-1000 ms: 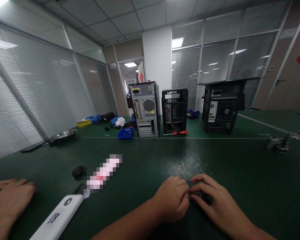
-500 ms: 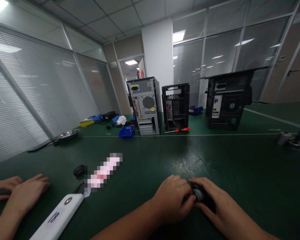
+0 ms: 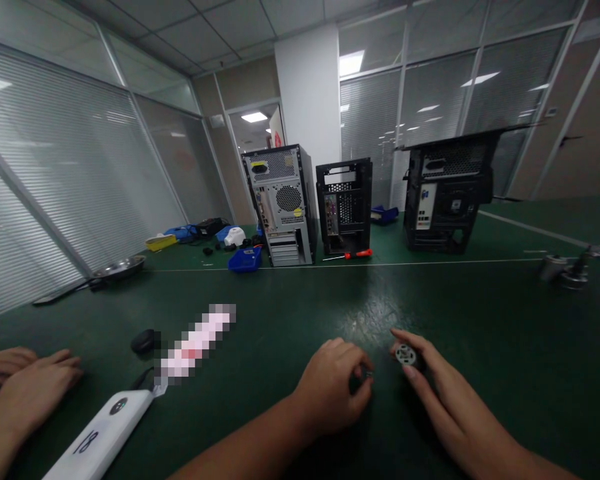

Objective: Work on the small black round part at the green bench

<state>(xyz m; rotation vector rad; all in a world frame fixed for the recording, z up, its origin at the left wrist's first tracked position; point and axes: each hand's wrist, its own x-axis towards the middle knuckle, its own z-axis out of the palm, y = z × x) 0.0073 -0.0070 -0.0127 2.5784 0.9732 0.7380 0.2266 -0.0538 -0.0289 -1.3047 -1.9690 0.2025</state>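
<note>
My right hand point(image 3: 447, 400) grips a small round metal part point(image 3: 406, 355) between thumb and fingers, its slotted, perforated face turned toward me. To its left, my left hand point(image 3: 327, 383) is closed in a pinch with a tiny shiny piece point(image 3: 369, 375) at the fingertips, too small to name. A gap separates the two hands, both low over the green table point(image 3: 290, 307). Left of my forearm lies a white power bank-like block point(image 3: 97, 437) marked 18, with a pixelated pink strip point(image 3: 195, 350) beyond it and a black rounded object point(image 3: 144, 341) alongside.
Another person's hands point(image 3: 35, 387) rest at the left edge. Across the back stand a grey computer case point(image 3: 287, 207) and two black cases point(image 3: 344, 210) point(image 3: 445, 200). A red screwdriver point(image 3: 357, 254), a blue tray point(image 3: 245, 260), a metal dish point(image 3: 117, 268) and metal parts point(image 3: 573, 273) lie around.
My hands have come apart; before, they met at the round part. The right hand keeps it, now with its slotted face showing. The view has shifted slightly.
</note>
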